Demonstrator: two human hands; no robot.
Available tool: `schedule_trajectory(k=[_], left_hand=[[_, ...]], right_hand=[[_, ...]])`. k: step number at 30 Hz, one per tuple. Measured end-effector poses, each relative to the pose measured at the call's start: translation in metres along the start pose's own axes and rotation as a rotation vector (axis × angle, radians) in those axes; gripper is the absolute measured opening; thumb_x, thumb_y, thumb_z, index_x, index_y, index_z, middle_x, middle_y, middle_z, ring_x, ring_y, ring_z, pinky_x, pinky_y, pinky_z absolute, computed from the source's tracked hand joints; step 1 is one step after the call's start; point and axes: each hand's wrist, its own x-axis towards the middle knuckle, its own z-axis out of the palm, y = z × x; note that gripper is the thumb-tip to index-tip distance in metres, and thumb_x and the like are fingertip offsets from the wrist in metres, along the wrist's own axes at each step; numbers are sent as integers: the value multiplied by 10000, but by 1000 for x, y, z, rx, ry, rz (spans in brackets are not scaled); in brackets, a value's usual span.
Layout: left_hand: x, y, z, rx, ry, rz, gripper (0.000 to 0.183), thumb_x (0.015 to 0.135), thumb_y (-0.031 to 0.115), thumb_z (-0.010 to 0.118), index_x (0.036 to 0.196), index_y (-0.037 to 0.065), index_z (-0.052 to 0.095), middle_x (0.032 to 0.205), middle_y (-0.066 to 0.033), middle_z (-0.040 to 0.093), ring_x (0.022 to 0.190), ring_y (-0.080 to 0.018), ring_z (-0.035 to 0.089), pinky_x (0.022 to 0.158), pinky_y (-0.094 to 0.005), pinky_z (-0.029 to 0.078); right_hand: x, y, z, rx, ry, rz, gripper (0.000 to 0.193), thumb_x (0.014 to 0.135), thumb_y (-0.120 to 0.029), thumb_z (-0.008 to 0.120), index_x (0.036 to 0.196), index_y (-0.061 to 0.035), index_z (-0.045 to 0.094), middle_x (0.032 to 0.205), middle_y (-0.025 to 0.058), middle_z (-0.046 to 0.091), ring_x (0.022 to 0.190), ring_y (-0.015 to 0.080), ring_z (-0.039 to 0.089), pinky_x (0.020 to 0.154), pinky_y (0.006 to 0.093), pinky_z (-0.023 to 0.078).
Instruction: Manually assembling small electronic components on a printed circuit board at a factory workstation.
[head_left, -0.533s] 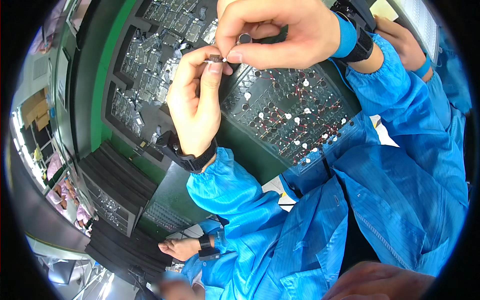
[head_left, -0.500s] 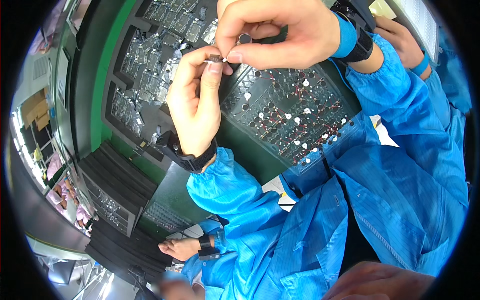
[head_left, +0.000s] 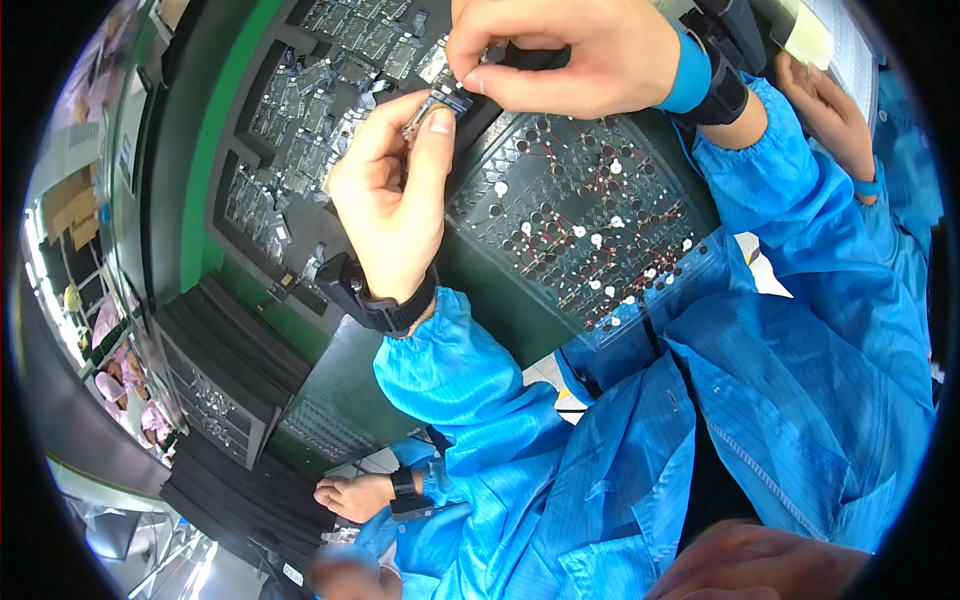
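My left hand point(head_left: 395, 195) pinches a small circuit board point(head_left: 443, 104) between thumb and fingertips, holding it tilted above the parts tray. Just beyond the board, my right hand point(head_left: 575, 62) is closed in a pinch on a small round dark component point(head_left: 491, 56), partly covered by the fingers. The right fingertips are very close to the board's far end; whether they touch it I cannot tell. A clear plastic tray point(head_left: 462, 226) below my right hand holds many dark round components with red wires, some with white round tops.
A black foam tray point(head_left: 225, 215) with many circuit boards lies on the green bench point(head_left: 490, 300) to the left. Another person's hand point(head_left: 830, 115) is at the upper right, by a pale pad point(head_left: 808, 40). A second person's hand point(head_left: 355, 497) shows at the lower left, near dark trays point(head_left: 235, 350).
The board in my left hand has been turned so that more of it shows. My right hand has shifted slightly upward with the round component.
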Motion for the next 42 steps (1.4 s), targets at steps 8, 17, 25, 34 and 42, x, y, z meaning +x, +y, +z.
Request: schedule_trajectory(k=[8,17,25,34,42], left_hand=[[0,-3,-1,104,-2,-3,143,944,57,701,1067,-15,715,799,48,641,693,-8,491,605,-187,387],[0,-4,-2,146,-45,-19,190,976,119,690,1117,-9,702,799,59,609,699,-20,488,616,-190,356],[1,-5,-2,144,-65,-30,189,974,102,685,1127,-8,702,800,58,610,697,-16,494,606,-189,365],[1,-8,-4,186,-93,-30,171,975,71,670,1125,-4,704,860,46,649,743,-11,529,639,-178,403],[3,-13,0,158,-24,84,122,918,82,721,1009,0,724,616,67,521,552,-2,387,496,-220,277]], right_hand=[[-2,-3,3,75,-72,114,98,837,-53,729,910,-18,674,842,99,589,695,273,625,602,357,493],[-4,-1,3,118,-73,132,101,836,-49,735,913,-28,673,870,91,605,722,253,646,617,338,505],[-4,-5,5,77,-113,241,75,827,-70,708,883,-27,681,847,60,613,720,199,652,600,311,531],[-5,-3,4,50,-165,252,76,833,-80,696,885,-25,684,853,66,611,723,204,647,618,313,535],[-7,2,2,30,-196,135,84,855,-39,694,933,-8,687,870,73,597,725,203,633,601,304,507]])
